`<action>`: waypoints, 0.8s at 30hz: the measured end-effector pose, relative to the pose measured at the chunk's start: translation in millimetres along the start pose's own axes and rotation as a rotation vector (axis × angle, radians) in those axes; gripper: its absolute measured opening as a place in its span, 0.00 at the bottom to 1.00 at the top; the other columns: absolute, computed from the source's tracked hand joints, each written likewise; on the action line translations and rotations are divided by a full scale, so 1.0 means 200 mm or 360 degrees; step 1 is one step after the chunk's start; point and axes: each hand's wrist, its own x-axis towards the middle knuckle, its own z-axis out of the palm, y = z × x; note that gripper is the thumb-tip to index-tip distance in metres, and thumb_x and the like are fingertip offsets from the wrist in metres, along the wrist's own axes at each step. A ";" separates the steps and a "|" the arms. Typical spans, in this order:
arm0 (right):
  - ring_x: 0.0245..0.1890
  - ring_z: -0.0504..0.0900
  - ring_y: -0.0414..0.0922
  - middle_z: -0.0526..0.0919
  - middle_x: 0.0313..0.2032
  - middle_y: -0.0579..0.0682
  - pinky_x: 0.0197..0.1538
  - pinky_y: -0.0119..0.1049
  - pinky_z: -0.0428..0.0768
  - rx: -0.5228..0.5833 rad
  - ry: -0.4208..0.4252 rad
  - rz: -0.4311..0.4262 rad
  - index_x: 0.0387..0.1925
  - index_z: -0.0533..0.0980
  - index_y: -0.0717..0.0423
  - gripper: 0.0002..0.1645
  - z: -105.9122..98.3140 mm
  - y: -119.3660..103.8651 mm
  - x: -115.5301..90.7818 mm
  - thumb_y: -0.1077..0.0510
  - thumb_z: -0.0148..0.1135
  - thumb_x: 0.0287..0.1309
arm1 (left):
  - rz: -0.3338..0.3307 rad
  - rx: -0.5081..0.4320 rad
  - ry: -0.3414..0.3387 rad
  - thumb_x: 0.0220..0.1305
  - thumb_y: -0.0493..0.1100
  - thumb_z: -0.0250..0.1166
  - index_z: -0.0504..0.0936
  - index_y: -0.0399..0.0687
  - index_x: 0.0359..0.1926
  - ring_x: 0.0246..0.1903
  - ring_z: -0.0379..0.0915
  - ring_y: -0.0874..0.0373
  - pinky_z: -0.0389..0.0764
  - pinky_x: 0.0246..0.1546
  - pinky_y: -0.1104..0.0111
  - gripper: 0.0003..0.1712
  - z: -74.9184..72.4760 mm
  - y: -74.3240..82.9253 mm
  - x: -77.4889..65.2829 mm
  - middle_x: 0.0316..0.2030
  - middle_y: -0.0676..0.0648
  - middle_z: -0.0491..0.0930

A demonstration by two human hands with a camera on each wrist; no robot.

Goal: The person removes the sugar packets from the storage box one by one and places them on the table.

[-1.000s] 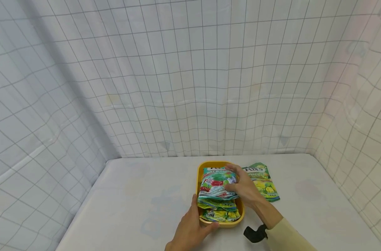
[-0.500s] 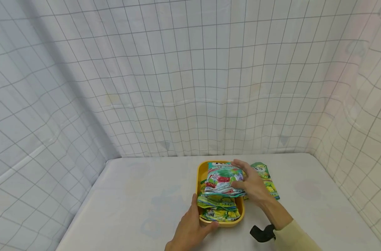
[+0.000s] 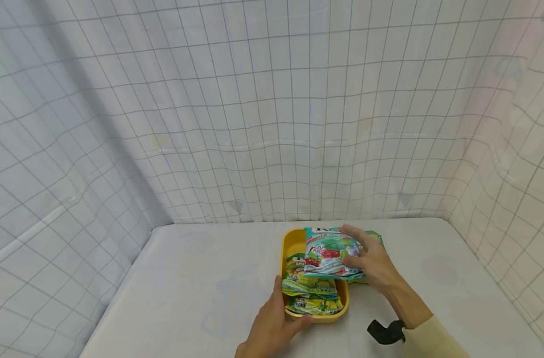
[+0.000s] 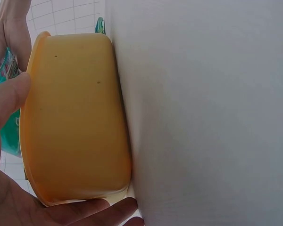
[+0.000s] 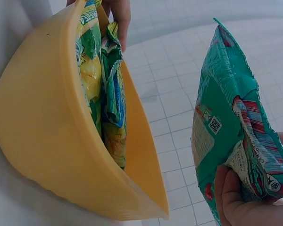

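My right hand (image 3: 377, 266) pinches a teal Fox's Mint Blossom candy bag (image 3: 327, 253) and holds it over the right side of a yellow plastic basin (image 3: 323, 319). The right wrist view shows that bag (image 5: 224, 108) raised clear of the rim, its bottom fold facing the camera. My left hand (image 3: 274, 320) grips the basin's near-left corner, thumb on the near side, fingers along the left side. Inside the basin lie several green-and-yellow candy bags (image 3: 314, 306), overlapping one another. Another green bag (image 3: 376, 235) lies on the table, mostly hidden behind the right hand.
A white cloth covers the table (image 3: 200, 283), with wide surface left of the basin. White grid-patterned curtains (image 3: 272, 124) hang behind and at both sides. A black strap piece (image 3: 386, 332) hangs by the right wrist, beside the cream sleeve (image 3: 433, 340).
My right hand has lifted the teal candy bag off the other bags and moved it right, covering more of the bag on the table. The left hand and basin stay put.
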 end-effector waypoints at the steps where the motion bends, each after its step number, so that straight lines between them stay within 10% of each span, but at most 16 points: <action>1: 0.49 0.83 0.51 0.57 0.74 0.63 0.44 0.39 0.86 0.0005 0.0010 0.0008 0.77 0.56 0.61 0.48 -0.01 0.00 0.00 0.77 0.63 0.58 | 0.0007 0.0001 0.0002 0.55 0.76 0.68 0.39 0.36 0.80 0.66 0.68 0.37 0.71 0.62 0.43 0.73 0.00 0.00 0.00 0.73 0.32 0.61; 24: 0.47 0.81 0.46 0.55 0.74 0.65 0.45 0.37 0.85 -0.0053 0.0132 -0.0028 0.76 0.57 0.62 0.46 -0.19 -0.02 -0.07 0.76 0.62 0.59 | -0.0058 0.0002 -0.0005 0.52 0.76 0.70 0.39 0.37 0.81 0.65 0.68 0.36 0.70 0.61 0.41 0.75 0.00 0.00 0.01 0.72 0.31 0.62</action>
